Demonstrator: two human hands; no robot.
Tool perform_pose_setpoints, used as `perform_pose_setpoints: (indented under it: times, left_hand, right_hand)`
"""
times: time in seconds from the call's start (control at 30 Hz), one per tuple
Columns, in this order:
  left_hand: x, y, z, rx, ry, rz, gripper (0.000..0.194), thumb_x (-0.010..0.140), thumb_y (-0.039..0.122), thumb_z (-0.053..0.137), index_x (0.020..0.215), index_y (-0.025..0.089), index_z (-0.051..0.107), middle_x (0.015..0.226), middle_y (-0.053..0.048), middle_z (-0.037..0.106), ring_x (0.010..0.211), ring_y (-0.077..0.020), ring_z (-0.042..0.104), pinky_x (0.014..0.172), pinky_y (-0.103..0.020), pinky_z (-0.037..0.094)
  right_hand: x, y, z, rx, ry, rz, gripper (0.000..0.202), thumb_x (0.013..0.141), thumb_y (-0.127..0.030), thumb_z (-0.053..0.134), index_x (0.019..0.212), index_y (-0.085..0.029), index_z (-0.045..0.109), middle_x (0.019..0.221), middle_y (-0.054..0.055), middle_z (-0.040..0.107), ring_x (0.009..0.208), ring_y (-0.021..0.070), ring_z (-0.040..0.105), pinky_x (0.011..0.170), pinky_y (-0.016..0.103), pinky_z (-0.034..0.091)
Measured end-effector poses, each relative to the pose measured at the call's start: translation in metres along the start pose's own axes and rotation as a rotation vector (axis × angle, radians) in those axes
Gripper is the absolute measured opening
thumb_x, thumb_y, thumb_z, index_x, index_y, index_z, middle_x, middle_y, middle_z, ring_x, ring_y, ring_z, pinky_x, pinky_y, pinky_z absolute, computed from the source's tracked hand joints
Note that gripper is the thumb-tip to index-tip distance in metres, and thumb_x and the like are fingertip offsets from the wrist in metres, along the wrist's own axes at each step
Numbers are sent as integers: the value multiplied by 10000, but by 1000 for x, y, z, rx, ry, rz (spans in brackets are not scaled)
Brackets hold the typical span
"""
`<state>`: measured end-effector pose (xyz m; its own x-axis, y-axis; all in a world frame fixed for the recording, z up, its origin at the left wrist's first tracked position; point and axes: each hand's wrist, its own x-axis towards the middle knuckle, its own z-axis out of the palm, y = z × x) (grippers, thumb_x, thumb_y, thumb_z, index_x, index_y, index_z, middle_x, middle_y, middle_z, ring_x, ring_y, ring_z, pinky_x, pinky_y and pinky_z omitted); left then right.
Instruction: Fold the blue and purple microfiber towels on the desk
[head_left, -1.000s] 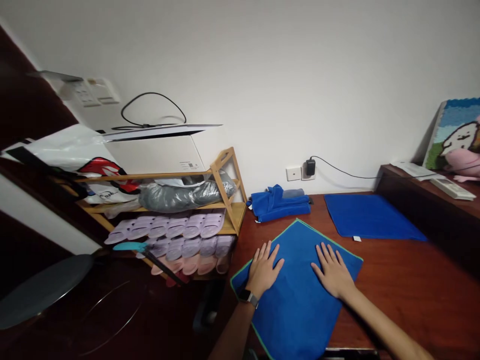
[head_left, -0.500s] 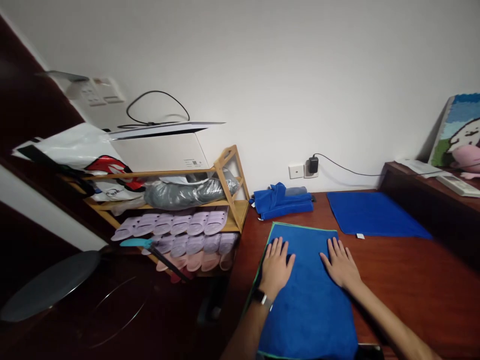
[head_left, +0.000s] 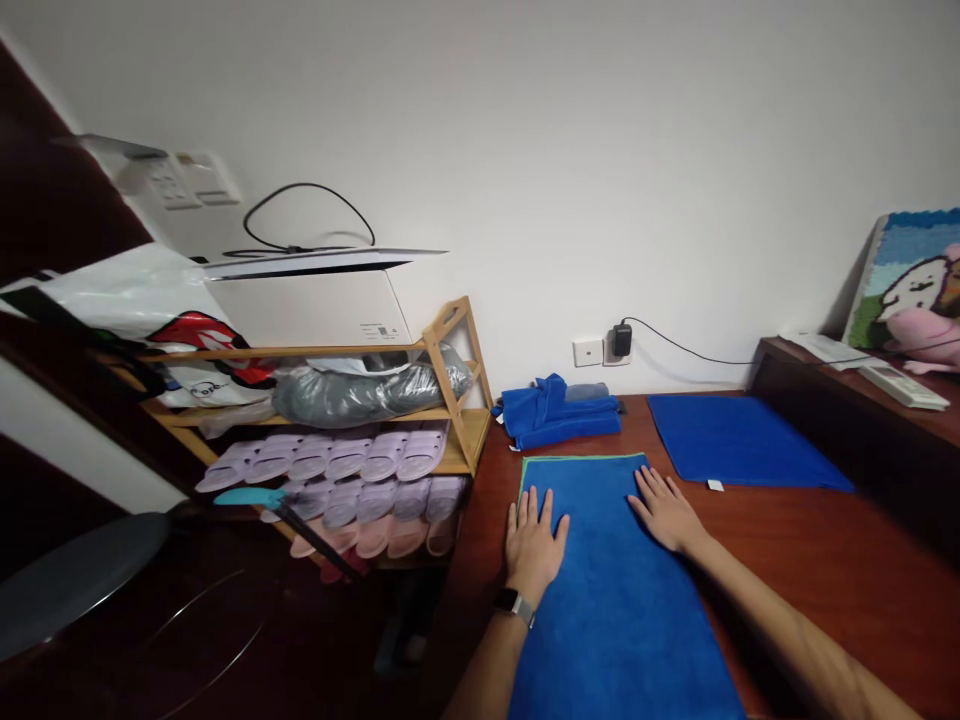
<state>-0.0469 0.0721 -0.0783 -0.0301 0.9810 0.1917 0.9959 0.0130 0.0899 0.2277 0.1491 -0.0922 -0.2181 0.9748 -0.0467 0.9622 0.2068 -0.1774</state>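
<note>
A blue towel (head_left: 600, 580) with a green-edged hem lies flat on the reddish-brown desk, running down out of the bottom of the view. On its left edge rests my left hand (head_left: 536, 545), open, palm down with fingers spread, a watch on the wrist. My right hand (head_left: 667, 508) is also open and flat, lying across the towel's right edge near the far corner. Neither hand grips the cloth. Behind lies a bunched pile of blue cloths (head_left: 559, 412) with a grey piece on it. Right of that, another blue cloth (head_left: 739, 440) is spread flat, its white tag showing.
To the left a wooden rack (head_left: 461, 400) holds lilac and pink slippers (head_left: 379, 455), a plastic-wrapped bundle and a white box (head_left: 315, 308). A black plug (head_left: 622, 338) sits in the wall, its cable running right. A raised ledge (head_left: 810, 390) bears a remote and a picture.
The towel has shifted left and its far edge looks squarer. Both hands have moved slightly left with it, staying flat. The view has tilted a little.
</note>
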Motion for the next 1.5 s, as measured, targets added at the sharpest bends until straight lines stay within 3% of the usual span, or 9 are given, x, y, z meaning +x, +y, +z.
perform_pose_setpoints:
  times: [0.1, 0.2, 0.33, 0.43, 0.53, 0.8, 1.2, 1.33, 1.5]
  left_hand:
    - [16, 13, -7, 19, 57, 47, 558, 1062, 446, 404, 1462, 114, 606, 1596, -186, 486, 1510, -334, 418, 1277, -522, 269]
    - [46, 47, -5, -67, 63, 183, 512, 1064, 364, 382, 1448, 114, 610, 1605, -148, 492, 1512, -284, 418, 1276, -456, 289]
    - [83, 101, 14, -168, -37, 310, 548, 1091, 430, 312, 1554, 209, 506, 1651, -78, 438, 1552, -234, 346, 1290, -433, 255]
    - [94, 117, 29, -181, -77, 297, 573, 1093, 473, 282, 1582, 237, 468, 1674, -70, 396, 1567, -241, 316, 1292, -463, 245]
    - [95, 97, 32, -163, -92, 230, 612, 1083, 533, 282, 1607, 252, 425, 1697, -72, 342, 1581, -251, 280, 1299, -486, 211]
    - [88, -12, 12, -76, -113, 24, 689, 1067, 582, 275, 1629, 195, 374, 1710, -112, 291, 1592, -257, 244, 1296, -465, 191]
    - [82, -22, 13, -40, -51, 36, 666, 1072, 541, 284, 1619, 176, 393, 1696, -122, 327, 1583, -266, 273, 1300, -478, 190]
    - [87, 10, 4, -23, 22, 129, 619, 1094, 438, 234, 1614, 144, 395, 1694, -124, 336, 1588, -254, 258, 1310, -470, 159]
    - [87, 103, 17, -140, -35, 315, 641, 1104, 483, 157, 1607, 184, 419, 1683, -83, 375, 1576, -229, 292, 1297, -439, 227]
  right_hand:
    - [17, -2, -2, 17, 14, 46, 779, 1056, -537, 150, 1658, -46, 216, 1737, 126, 159, 1613, 228, 126, 1309, 425, 114]
    - [32, -3, -1, 13, 14, 51, 758, 1054, -503, 175, 1659, -47, 217, 1733, 131, 175, 1612, 226, 133, 1306, 427, 125]
    - [39, 2, 4, 3, 34, 24, 734, 1055, -468, 167, 1659, -56, 226, 1737, 112, 167, 1614, 220, 129, 1307, 423, 114]
    - [37, 5, 5, -1, 36, 14, 727, 1055, -462, 165, 1659, -63, 234, 1736, 107, 168, 1613, 216, 135, 1306, 423, 119]
    - [36, 4, 4, -14, 31, 30, 727, 1057, -464, 154, 1663, -68, 220, 1738, 98, 164, 1613, 211, 135, 1307, 418, 112]
    - [31, -1, -2, -24, -18, 85, 733, 1059, -502, 122, 1681, -116, 152, 1749, 59, 128, 1618, 197, 101, 1310, 449, 76]
    - [33, -4, -3, -6, 6, 76, 733, 1053, -483, 149, 1677, -98, 172, 1749, 72, 144, 1617, 208, 112, 1308, 433, 98]
    - [33, -3, -2, 19, 9, 66, 735, 1053, -487, 156, 1675, -96, 177, 1750, 72, 145, 1618, 213, 112, 1310, 436, 77]
    - [35, 2, 1, 11, 29, 40, 723, 1047, -452, 161, 1673, -91, 194, 1745, 83, 157, 1616, 219, 124, 1308, 444, 90]
